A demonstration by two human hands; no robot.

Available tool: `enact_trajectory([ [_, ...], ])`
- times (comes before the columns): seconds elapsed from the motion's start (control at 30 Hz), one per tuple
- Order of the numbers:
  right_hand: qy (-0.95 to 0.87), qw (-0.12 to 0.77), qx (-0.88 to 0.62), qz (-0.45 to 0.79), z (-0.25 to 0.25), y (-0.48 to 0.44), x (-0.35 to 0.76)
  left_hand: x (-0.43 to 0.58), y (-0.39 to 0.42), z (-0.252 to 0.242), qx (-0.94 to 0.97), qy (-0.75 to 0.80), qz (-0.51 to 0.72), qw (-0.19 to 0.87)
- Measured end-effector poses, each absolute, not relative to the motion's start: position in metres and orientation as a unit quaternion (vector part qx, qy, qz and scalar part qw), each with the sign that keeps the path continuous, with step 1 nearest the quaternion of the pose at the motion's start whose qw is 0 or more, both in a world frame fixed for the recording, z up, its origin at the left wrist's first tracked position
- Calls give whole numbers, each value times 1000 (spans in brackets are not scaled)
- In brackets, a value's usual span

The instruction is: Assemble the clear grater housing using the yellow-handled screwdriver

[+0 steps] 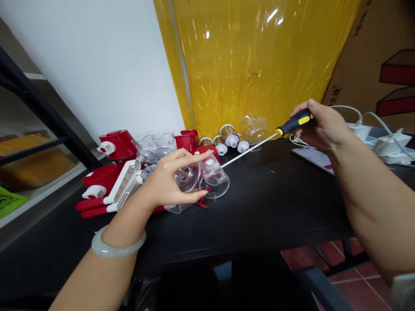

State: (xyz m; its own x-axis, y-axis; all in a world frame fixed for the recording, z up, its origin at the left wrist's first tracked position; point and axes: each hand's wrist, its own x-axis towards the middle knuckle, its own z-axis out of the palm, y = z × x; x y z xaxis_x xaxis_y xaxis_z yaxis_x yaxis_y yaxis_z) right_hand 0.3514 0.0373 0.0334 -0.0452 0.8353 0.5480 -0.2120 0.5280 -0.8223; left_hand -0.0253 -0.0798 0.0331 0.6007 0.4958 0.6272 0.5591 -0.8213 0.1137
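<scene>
My left hand (173, 175) is closed around a clear plastic housing (215, 179), its thumb and fingers on either side. My right hand (319, 123) grips a screwdriver (295, 123) by its black and yellow handle. The long metal shaft slants down to the left, and its tip reaches the clear housing; whether it sits on a screw I cannot tell. Just below my left fingertips lies a small red piece (201, 203). Beside my left wrist are white-framed parts with red handles (94, 207).
Red plastic bodies (118, 144) with white knobs stand at the left. Several metal drums with white ends (229, 134) lie at the back, near another clear housing (254, 129). A tablet (313, 157) and white chargers with cables (392, 144) are at the right. Yellow sheeting (259, 65) hangs behind the black table (253, 216).
</scene>
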Motion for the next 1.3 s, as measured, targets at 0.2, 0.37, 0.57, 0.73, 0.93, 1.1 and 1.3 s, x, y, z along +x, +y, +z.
enact_trajectory([
  [0.2, -588, 634, -259, 429, 36, 34, 351, -26, -79, 33, -890, -305, -336, 50],
  [0.37, -584, 633, -229, 454, 37, 31, 351, -27, -78, 33, -889, -310, -333, 49],
  [0.57, -604, 630, -230, 430, 35, 37, 351, -27, -79, 33, -892, -305, -332, 47],
  [0.73, -608, 636, -255, 402, 33, 40, 351, -26, -80, 33, -892, -306, -330, 53],
  [0.93, -608, 643, -242, 398, 34, 33, 347, -26, -79, 33, -893, -303, -328, 57],
  [1.1, -604, 621, -202, 458, 37, 29, 349, -26, -79, 33, -892, -304, -330, 60],
  [1.3, -610, 620, -238, 432, 34, 36, 355, -26, -79, 33, -892, -299, -334, 57],
])
